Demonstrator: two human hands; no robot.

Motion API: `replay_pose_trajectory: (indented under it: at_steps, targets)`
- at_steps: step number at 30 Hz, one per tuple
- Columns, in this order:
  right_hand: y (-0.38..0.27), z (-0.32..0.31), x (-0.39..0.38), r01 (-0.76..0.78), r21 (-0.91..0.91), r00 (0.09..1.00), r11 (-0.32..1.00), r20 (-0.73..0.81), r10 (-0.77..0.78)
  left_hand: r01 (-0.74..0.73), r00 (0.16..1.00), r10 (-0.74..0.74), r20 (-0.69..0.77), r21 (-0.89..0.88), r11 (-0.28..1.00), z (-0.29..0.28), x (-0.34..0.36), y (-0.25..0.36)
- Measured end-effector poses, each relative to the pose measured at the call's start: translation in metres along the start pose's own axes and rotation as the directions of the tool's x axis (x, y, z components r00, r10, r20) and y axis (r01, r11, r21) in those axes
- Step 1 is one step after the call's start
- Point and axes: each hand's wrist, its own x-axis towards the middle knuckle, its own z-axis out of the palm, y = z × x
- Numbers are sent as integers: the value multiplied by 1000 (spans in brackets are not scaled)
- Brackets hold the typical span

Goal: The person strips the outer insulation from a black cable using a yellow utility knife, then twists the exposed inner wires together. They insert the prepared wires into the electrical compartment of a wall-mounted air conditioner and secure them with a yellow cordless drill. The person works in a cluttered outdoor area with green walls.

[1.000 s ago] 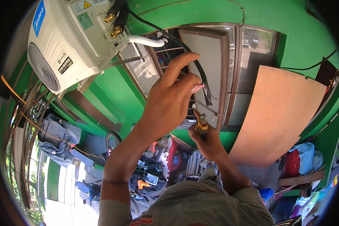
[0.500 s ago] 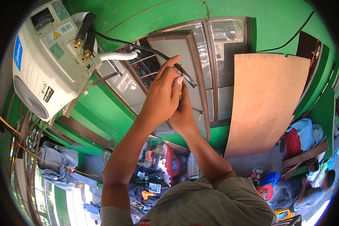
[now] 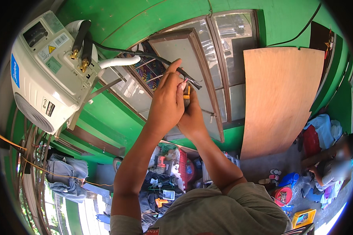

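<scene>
My left hand (image 3: pixel 166 102) is closed on the end of a black cable (image 3: pixel 187 76), whose split sheath hangs past my fingertips; a pink-white inner piece shows between them. My right hand (image 3: pixel 191 119), partly hidden behind my left, grips a yellow-and-dark hand tool (image 3: pixel 187 94) just below the cable end; its tip is hidden. The cable runs leftward to a white air-conditioner outdoor unit (image 3: pixel 41 86) on a metal bracket, with brass valves (image 3: pixel 83 64) and a white hose (image 3: pixel 119 61).
A green wall with a window (image 3: pixel 237 31) faces me. A plywood board (image 3: pixel 282 102) leans at right. Loose wires (image 3: pixel 29 160) hang at left. Below lie piled tools (image 3: pixel 162 197) and a red bucket (image 3: pixel 282 196). Another person (image 3: pixel 329 172) crouches at lower right.
Since a second ago, my right hand has risen with the tool to meet the cable end beside my left hand. The view has shifted, and another person has come into sight at right.
</scene>
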Motion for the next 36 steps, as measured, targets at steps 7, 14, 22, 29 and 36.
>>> replay_pose_trajectory:
  at_steps: [7, 14, 22, 29, 36]
  targets:
    - [-15, -7, -11, -293, 185, 956, 938, 84, 282, 1, 1000, -1, -15, 2, 1000, 8, -7, -5]
    - [-24, -7, -14, -370, 197, 929, 908, 98, 357, -34, 999, 35, -6, 24, 999, 11, -15, -8]
    - [19, -3, -10, -172, -41, 985, 984, -13, 171, 43, 989, -62, 135, 139, 989, -9, -20, 8]
    - [-10, -11, -11, -24, -556, 998, 831, -55, -8, -96, 958, 11, 285, 288, 953, -34, -22, 18]
    - [-27, -11, -19, 79, -854, 994, 515, 24, -111, -63, 921, -60, 385, 299, 952, -61, -38, 24]
